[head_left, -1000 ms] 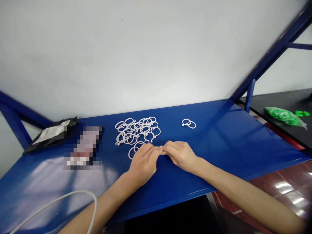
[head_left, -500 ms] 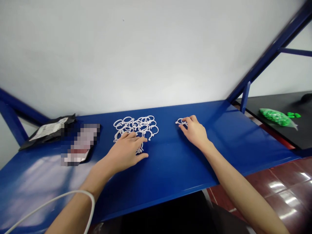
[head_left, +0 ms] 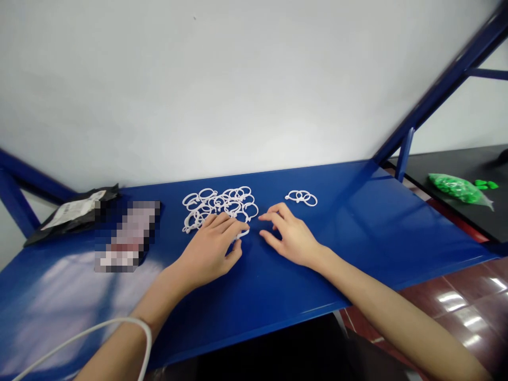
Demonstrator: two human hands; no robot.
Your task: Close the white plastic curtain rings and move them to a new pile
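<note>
Several thin white rings with small knobs at their joins lie in a loose pile (head_left: pixel 216 202) on the blue table (head_left: pixel 278 296). My left hand (head_left: pixel 216 243) rests palm down over the near side of this pile and hides some rings. One white ring (head_left: pixel 243 233) shows between its thumb and index finger, which seem closed on it. My right hand (head_left: pixel 291 235) hovers just right of the pile, fingers apart and holding nothing. Beyond it, a small group of white rings (head_left: pixel 302 198) lies overlapping near the wall.
On the left are a black parcel with a white label (head_left: pixel 71 214) and a blurred-out flat object (head_left: pixel 129 235). A white cable (head_left: pixel 99 324) crosses my left forearm. At right, a bag of green pieces (head_left: pixel 458 189) lies on a black table beside loose green pieces (head_left: pixel 486 184).
My right hand has let go of the rings at the right and moved left, nearer my left hand. My left thumb has drawn in toward the index finger, where a ring now shows.
</note>
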